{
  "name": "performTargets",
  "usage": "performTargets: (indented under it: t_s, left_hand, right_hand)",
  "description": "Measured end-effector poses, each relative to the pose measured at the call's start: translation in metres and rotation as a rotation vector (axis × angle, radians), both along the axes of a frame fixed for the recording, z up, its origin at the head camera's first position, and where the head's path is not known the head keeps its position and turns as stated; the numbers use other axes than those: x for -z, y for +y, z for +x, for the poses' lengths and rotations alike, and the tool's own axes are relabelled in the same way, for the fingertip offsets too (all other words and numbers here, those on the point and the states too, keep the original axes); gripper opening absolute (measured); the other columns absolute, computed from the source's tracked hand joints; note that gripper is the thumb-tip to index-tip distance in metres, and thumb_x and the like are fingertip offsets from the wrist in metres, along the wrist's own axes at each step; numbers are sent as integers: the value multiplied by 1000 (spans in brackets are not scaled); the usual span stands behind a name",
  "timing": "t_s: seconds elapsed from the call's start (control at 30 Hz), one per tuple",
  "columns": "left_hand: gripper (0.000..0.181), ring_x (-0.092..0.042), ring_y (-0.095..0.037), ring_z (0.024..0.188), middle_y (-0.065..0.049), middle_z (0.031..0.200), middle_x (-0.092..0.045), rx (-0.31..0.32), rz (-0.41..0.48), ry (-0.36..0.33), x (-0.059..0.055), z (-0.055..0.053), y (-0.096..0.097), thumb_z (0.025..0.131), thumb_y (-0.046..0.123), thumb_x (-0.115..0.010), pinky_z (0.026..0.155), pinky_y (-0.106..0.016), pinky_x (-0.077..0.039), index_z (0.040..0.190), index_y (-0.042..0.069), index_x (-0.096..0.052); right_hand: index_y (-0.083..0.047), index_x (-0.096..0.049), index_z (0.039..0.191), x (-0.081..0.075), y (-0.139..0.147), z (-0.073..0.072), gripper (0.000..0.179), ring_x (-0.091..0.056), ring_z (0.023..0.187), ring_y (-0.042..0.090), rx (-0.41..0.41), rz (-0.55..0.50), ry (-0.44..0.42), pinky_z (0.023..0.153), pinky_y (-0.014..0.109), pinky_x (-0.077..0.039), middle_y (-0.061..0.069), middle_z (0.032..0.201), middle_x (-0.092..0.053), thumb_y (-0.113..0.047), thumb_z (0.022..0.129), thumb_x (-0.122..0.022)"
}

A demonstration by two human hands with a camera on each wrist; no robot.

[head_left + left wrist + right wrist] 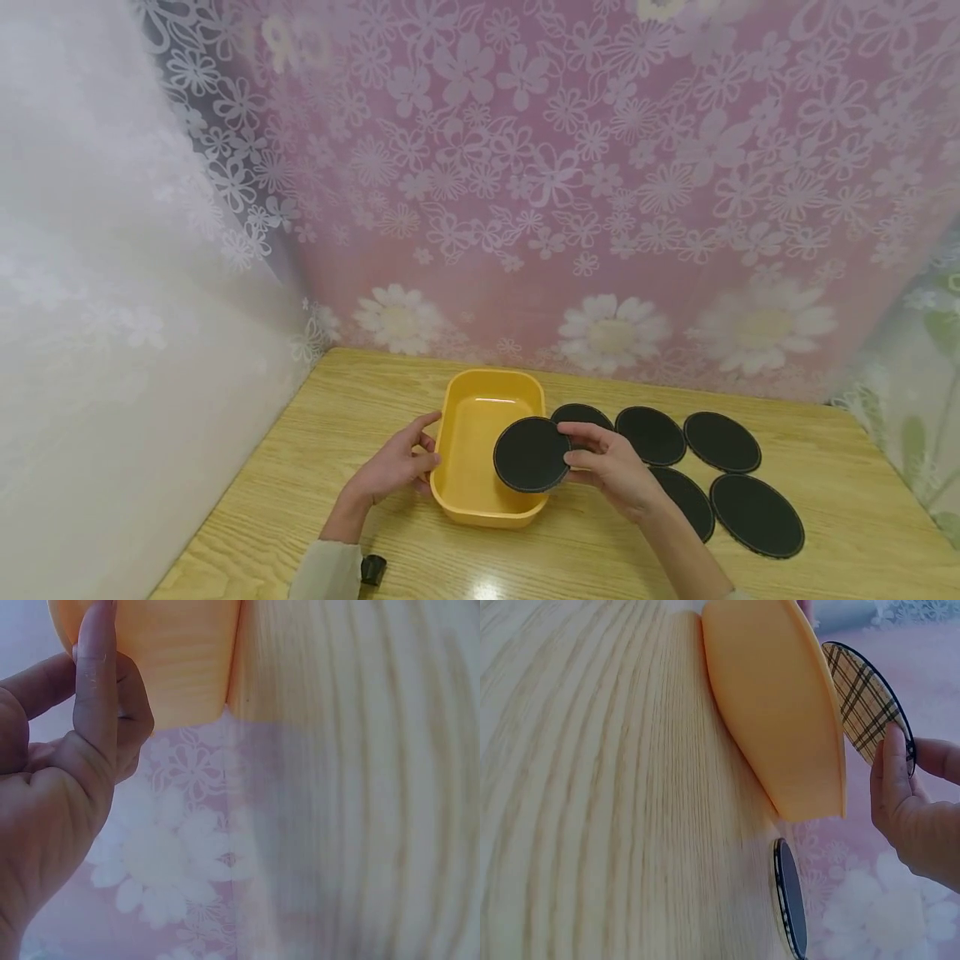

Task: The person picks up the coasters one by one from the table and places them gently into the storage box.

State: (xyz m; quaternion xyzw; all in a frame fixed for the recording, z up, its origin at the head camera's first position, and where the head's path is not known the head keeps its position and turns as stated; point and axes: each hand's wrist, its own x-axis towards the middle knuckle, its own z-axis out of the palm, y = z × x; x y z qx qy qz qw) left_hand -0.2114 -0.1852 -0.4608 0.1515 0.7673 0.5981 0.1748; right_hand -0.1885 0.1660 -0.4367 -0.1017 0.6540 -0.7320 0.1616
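Observation:
A yellow plastic basin (491,521) stands on the wooden table. At its left rim my left hand (397,467) holds the side, with thumb and fingers against the wall. Seen in the left wrist view, the thumb (96,682) lies over the basin's side (180,667). My right hand (611,467) pinches a round black coaster (531,455) by its right edge, above the right part of the basin. From the right wrist view, this coaster's underside (862,697) is tan with a dark plaid pattern. The basin's visible inside holds nothing.
Several more black coasters lie flat to the right of the basin, among them a far one (722,442) and a near one (757,515). A small black object (372,570) is beside the left sleeve. Flowered curtains (480,208) hang behind the table (300,492).

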Motion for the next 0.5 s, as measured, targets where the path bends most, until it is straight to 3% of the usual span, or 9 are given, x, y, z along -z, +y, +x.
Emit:
performTargets:
  t_s: [0.23,0.5]
  left_hand:
    - [62,-62,-20,70,-15,104,-44,-22,-7,13,1,-1,0,98,8,-58,62,-42,-58,153,3,-30]
    - [61,-59,-20,68,-15,104,-44,-18,-15,20,0,-2,0,99,7,-57,62,-42,-58,153,2,-29]
  right_hand:
    - [11,-45,141,-2,-26,-8,53,-66,87,19,29,120,24,79,33,-58,23,122,-53,0,92,-63]
    - [11,-53,135,-3,-57,-17,48,-68,81,23,44,232,69,76,37,-58,29,126,-49,3,89,-64]
